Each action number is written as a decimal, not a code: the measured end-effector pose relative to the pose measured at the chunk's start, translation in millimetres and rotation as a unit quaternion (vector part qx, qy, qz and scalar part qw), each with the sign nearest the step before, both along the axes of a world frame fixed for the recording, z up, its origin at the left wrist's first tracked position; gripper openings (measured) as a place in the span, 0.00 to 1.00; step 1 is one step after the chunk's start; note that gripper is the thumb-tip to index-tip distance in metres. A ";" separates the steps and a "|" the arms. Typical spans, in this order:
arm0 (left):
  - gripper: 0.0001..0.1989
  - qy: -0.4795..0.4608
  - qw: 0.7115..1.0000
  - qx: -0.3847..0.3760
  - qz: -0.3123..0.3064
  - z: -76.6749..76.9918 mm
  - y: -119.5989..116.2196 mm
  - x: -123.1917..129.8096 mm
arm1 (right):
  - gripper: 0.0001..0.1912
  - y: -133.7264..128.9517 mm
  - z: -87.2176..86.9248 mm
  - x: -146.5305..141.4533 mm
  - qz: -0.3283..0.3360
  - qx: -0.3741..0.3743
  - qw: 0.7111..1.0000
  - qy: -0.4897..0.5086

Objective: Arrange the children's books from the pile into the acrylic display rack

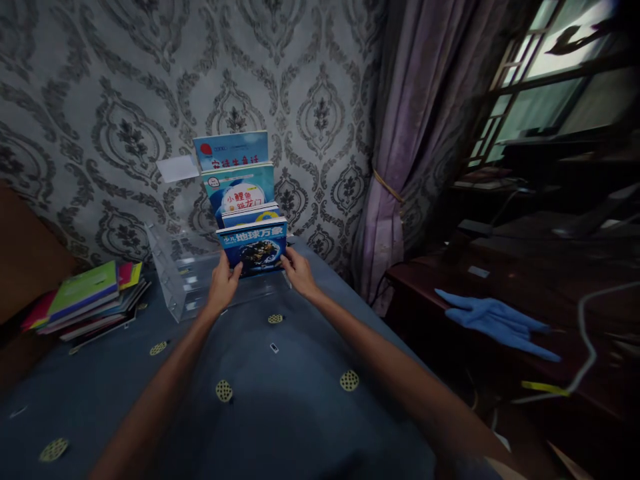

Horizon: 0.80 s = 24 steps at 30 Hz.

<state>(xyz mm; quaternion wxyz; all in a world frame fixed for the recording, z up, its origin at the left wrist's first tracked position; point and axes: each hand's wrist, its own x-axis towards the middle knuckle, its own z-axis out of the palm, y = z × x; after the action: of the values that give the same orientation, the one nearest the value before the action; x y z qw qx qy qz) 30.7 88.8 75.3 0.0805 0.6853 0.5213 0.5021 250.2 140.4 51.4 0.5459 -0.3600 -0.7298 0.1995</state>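
A dark blue book (256, 251) with an earth picture is held upright between my hands at the front of a clear tiered rack (175, 267). My left hand (226, 280) grips its lower left edge, thumb on the cover. On its lower right edge my right hand (299, 270) has a similar grip. Behind it rise a thin blue-white book (245, 217), a teal book (240, 190) and a light blue book (235, 150), each higher than the one in front. The rack's left part holds no books.
At the left lies a stack of colourful books (90, 293) beside a brown box (30, 253). Blue cloth with yellow patterned spots covers the table (190, 413). Right of it, a blue glove (495, 320) and a pale cable (585, 333) lie on a dark red surface, near a purple curtain (395, 153).
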 end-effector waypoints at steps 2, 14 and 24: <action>0.20 0.012 1.000 0.002 0.005 -6.6 1.1 1.3 | 0.13 3.1 -6.0 1.2 -0.003 -0.002 1.000 -0.002; 0.09 0.196 0.962 0.008 0.192 -23.7 -8.2 5.1 | 0.14 11.3 -12.8 -1.2 -0.057 0.020 0.997 0.041; 0.10 0.185 0.954 -0.081 0.222 -15.1 -10.5 12.4 | 0.15 19.7 -19.1 -12.0 -0.080 0.001 0.995 0.061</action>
<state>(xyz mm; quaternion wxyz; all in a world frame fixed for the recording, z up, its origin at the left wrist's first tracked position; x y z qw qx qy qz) 43.1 78.4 60.2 -0.0759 0.6240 0.7052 0.3281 238.2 160.1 32.3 0.6041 -0.4035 -0.6643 0.1758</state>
